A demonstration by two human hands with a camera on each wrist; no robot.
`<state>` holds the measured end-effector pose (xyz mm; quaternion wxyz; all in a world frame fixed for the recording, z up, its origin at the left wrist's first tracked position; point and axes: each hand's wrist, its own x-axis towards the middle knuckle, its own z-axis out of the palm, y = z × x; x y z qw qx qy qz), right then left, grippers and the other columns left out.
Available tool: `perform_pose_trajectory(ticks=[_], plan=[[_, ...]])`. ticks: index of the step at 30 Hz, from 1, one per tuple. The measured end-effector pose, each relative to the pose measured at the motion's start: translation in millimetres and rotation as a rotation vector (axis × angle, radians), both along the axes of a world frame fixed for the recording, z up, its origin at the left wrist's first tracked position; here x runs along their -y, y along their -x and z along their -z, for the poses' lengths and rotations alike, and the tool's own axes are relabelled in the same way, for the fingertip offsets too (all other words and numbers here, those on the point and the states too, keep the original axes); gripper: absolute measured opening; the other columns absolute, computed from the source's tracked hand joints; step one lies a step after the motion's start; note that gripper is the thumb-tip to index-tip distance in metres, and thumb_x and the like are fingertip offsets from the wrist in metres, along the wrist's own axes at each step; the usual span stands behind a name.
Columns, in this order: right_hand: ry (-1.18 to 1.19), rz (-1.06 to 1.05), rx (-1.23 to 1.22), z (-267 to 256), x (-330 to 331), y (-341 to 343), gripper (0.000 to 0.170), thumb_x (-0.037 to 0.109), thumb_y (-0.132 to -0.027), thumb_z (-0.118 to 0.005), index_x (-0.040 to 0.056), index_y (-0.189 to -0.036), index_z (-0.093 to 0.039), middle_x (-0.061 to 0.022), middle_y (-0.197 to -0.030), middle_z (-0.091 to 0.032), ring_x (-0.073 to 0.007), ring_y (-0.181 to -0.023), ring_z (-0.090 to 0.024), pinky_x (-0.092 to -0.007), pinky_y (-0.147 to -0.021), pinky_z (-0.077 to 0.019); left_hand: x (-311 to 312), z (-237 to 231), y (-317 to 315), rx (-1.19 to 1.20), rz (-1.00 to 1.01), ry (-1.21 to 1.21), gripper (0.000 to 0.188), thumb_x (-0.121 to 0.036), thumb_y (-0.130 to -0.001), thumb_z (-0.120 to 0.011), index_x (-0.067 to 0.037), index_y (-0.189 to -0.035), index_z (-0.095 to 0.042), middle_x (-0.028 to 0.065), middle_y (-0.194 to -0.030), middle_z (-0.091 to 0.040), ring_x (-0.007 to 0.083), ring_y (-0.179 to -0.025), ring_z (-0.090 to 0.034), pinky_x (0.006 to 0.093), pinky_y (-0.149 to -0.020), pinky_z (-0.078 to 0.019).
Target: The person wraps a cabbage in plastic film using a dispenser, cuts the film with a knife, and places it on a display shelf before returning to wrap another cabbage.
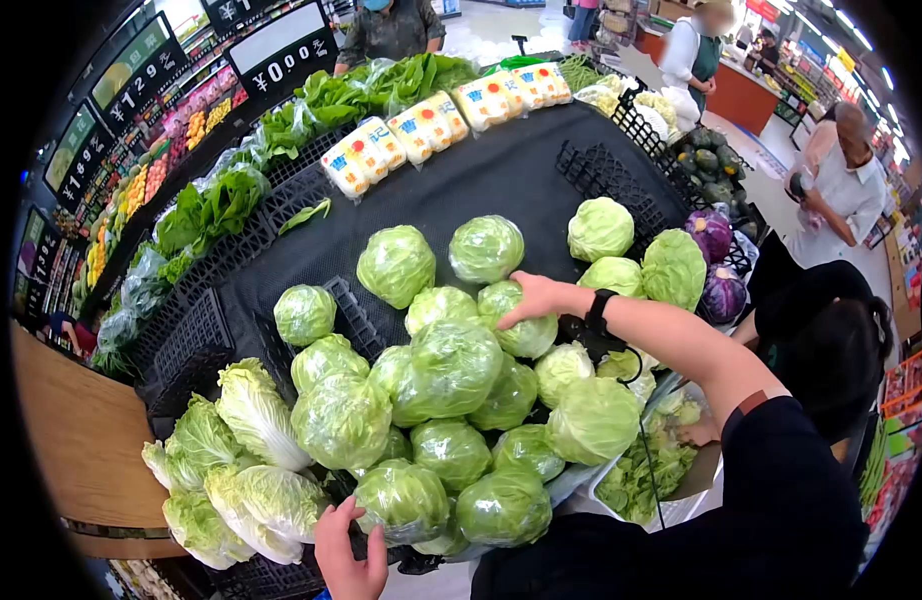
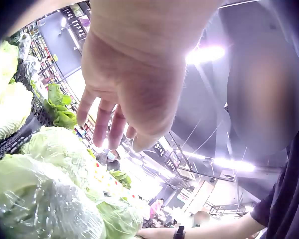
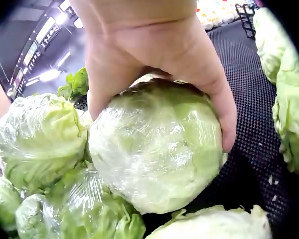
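Observation:
Plastic-wrapped green cabbages lie heaped on a black display. My right hand (image 1: 539, 298) grips one wrapped cabbage (image 1: 518, 325) at the back right of the heap; in the right wrist view the fingers and thumb of the hand (image 3: 159, 64) span the top and sides of that cabbage (image 3: 157, 149). At the front edge, my left hand (image 1: 353, 560) is beside a wrapped cabbage (image 1: 403, 500), its fingers relaxed and holding nothing. The left wrist view shows this hand (image 2: 134, 84) with loosely hanging fingers, above wrapped cabbages (image 2: 40, 199).
Napa cabbages (image 1: 256, 415) lie at the left. White packages (image 1: 426, 125) and leafy greens line the back. Purple cabbages (image 1: 723, 292) sit at the right, and a white bin (image 1: 706, 480) holds loose leaves at the front right. Several people stand around the display.

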<state>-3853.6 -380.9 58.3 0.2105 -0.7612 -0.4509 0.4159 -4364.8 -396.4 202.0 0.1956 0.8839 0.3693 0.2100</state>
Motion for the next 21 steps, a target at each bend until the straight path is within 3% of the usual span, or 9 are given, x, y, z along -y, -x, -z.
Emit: perform_pose_trajectory(ticks=[3,5,9,13,14,17,18,20,21], plan=[[0.024,-0.027,0.356,9.2,-1.4,1.7,0.117,0.057,-0.062,-0.089,-0.0028,-0.147,-0.035,-0.0313,-0.144,-0.045,-0.0477,-0.125,-0.055,-0.0437,-0.103,-0.0500,3.3,-4.4,-1.0,-0.052,0.099,-0.083,0.045,-0.007,-0.088,-0.071,-0.003,-0.132,-0.061,0.0196,-0.119,-0.067,0.0374,-0.107,-0.064,0.0428,-0.092,-0.0516],[0.021,0.001,0.405,-4.7,9.5,10.8,0.116,0.057,-0.061,-0.088,-0.0018,-0.146,-0.036,-0.0306,-0.140,-0.044,-0.0481,-0.122,-0.055,-0.0472,-0.100,-0.0512,10.4,0.7,-2.3,0.005,0.087,-0.041,0.043,-0.010,-0.089,-0.072,-0.002,-0.130,-0.062,0.0206,-0.120,-0.067,0.0406,-0.110,-0.063,0.0456,-0.096,-0.0492],[-0.051,-0.195,0.650,-14.6,25.5,36.1,0.116,0.057,-0.062,-0.087,0.0005,-0.148,-0.035,-0.0286,-0.130,-0.048,-0.0474,-0.113,-0.054,-0.0497,-0.094,-0.0523,20.9,1.1,-11.1,-0.098,0.131,-0.023,0.043,-0.014,-0.088,-0.074,-0.001,-0.128,-0.062,0.0214,-0.119,-0.067,0.0412,-0.112,-0.062,0.0481,-0.098,-0.0477],[-0.060,-0.428,0.647,-17.2,36.1,8.3,0.125,0.059,-0.067,-0.086,-0.0033,-0.155,-0.024,-0.0295,-0.137,-0.043,-0.0466,-0.118,-0.055,-0.0496,-0.097,-0.0516,32.0,-9.2,-30.1,-0.121,0.170,0.028,0.042,-0.015,-0.088,-0.073,-0.001,-0.127,-0.063,0.0227,-0.118,-0.066,0.0428,-0.113,-0.061,0.0484,-0.100,-0.0473],[-0.102,-0.384,0.600,-19.2,41.2,3.0,0.118,0.062,-0.074,-0.080,-0.0054,-0.154,-0.027,-0.0323,-0.138,-0.047,-0.0464,-0.121,-0.055,-0.0491,-0.102,-0.0489,32.5,-10.9,-33.6,-0.132,0.202,0.021,0.043,-0.014,-0.088,-0.073,-0.002,-0.127,-0.062,0.0233,-0.119,-0.066,0.0431,-0.114,-0.061,0.0490,-0.100,-0.0469],[-0.183,-0.366,0.428,-73.2,47.8,-10.6,0.107,0.063,-0.081,-0.074,-0.0053,-0.152,-0.033,-0.0329,-0.138,-0.052,-0.0435,-0.126,-0.055,-0.0467,-0.106,-0.0462,33.1,-10.0,-41.0,-0.080,0.288,-0.029,0.045,-0.015,-0.087,-0.073,-0.002,-0.129,-0.061,0.0240,-0.121,-0.065,0.0435,-0.115,-0.060,0.0497,-0.102,-0.0460],[-0.227,-0.319,0.475,-90.6,60.2,-12.3,0.096,0.062,-0.086,-0.069,-0.0061,-0.148,-0.040,-0.0310,-0.138,-0.056,-0.0417,-0.127,-0.055,-0.0449,-0.108,-0.0452,34.5,-15.7,-46.7,-0.091,0.296,0.027,0.046,-0.015,-0.087,-0.072,-0.003,-0.130,-0.061,0.0247,-0.123,-0.064,0.0445,-0.116,-0.059,0.0504,-0.103,-0.0450],[-0.375,-0.295,0.415,-162.1,103.8,-6.8,0.085,0.058,-0.089,-0.069,-0.0024,-0.144,-0.046,-0.0269,-0.136,-0.058,-0.0426,-0.122,-0.058,-0.0439,-0.105,-0.0479,36.8,-12.3,-52.7,-0.054,0.338,-0.025,0.048,-0.016,-0.088,-0.071,-0.001,-0.132,-0.059,0.0255,-0.126,-0.063,0.0463,-0.120,-0.056,0.0505,-0.106,-0.0426],[-0.401,-0.240,0.413,-197.6,130.6,5.2,0.077,0.052,-0.091,-0.070,-0.0010,-0.142,-0.048,-0.0245,-0.129,-0.062,-0.0390,-0.116,-0.063,-0.0424,-0.100,-0.0507,40.8,-16.0,-61.0,-0.003,0.348,-0.124,0.047,-0.017,-0.086,-0.075,-0.011,-0.131,-0.062,0.0220,-0.112,-0.068,0.0424,-0.101,-0.065,0.0521,-0.092,-0.0506]])
